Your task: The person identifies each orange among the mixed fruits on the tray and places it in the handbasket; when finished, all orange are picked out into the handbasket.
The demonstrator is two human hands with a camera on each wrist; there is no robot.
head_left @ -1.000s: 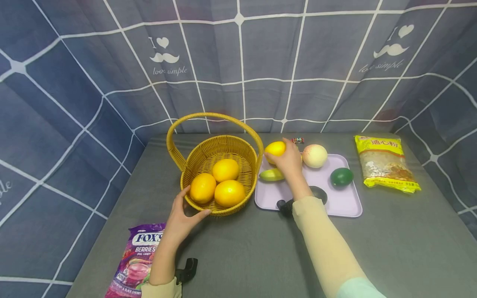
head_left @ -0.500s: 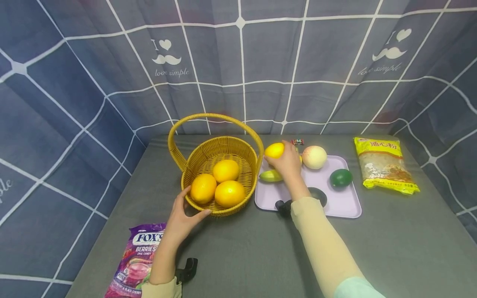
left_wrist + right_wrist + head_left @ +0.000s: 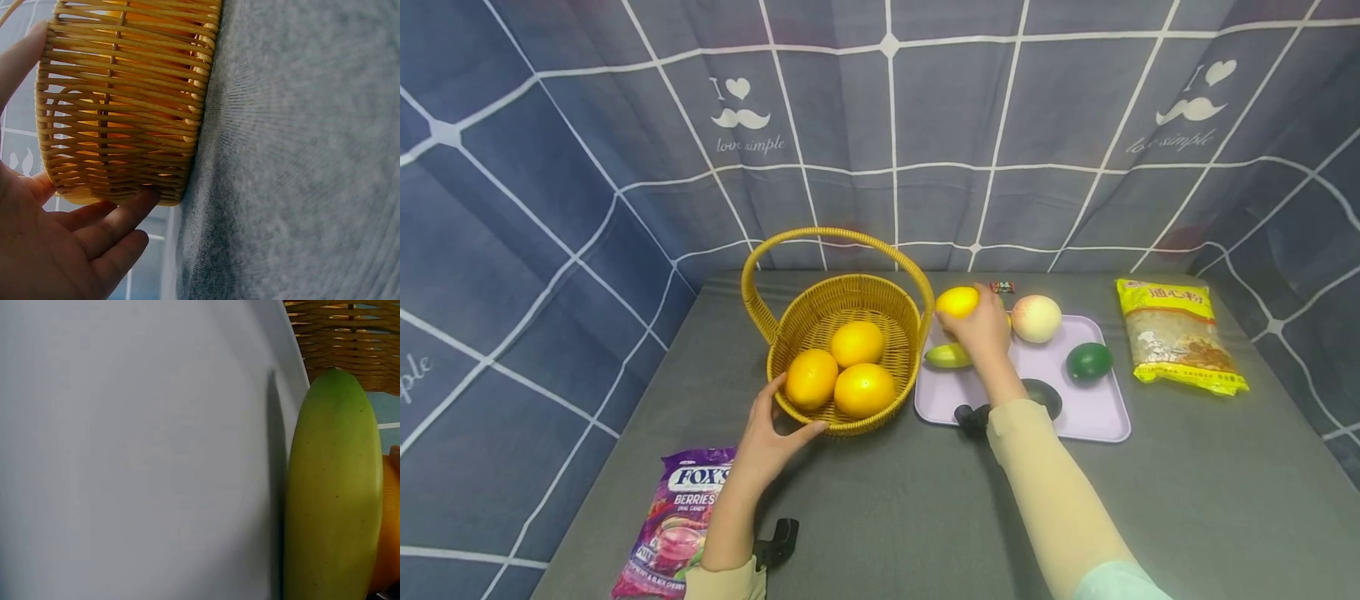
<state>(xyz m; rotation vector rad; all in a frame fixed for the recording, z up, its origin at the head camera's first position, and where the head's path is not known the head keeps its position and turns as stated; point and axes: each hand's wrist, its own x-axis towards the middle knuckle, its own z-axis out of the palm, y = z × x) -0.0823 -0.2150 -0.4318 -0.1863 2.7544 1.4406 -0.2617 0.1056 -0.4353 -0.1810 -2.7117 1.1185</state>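
Note:
In the head view my left hand (image 3: 767,446) holds the near left side of a yellow woven basket (image 3: 850,287). The left wrist view shows thumb and fingers against the basket's slatted wall (image 3: 125,112). Three oranges (image 3: 811,379) lie inside the basket. My right hand (image 3: 987,327) grips another orange (image 3: 957,302) at the back left of a lilac tray (image 3: 940,404). A yellow-green banana (image 3: 947,356) lies on the tray just in front of that hand. In the right wrist view the banana (image 3: 334,487) partly hides the gripped orange (image 3: 390,519).
On the tray are a peach (image 3: 1036,318), a green avocado-like fruit (image 3: 1088,362) and a dark oval fruit (image 3: 1043,397) partly behind my sleeve. A wrapped candy (image 3: 1002,287) lies behind the tray. A yellow food bag (image 3: 1178,333) lies right; a purple candy bag (image 3: 673,525) lies front left.

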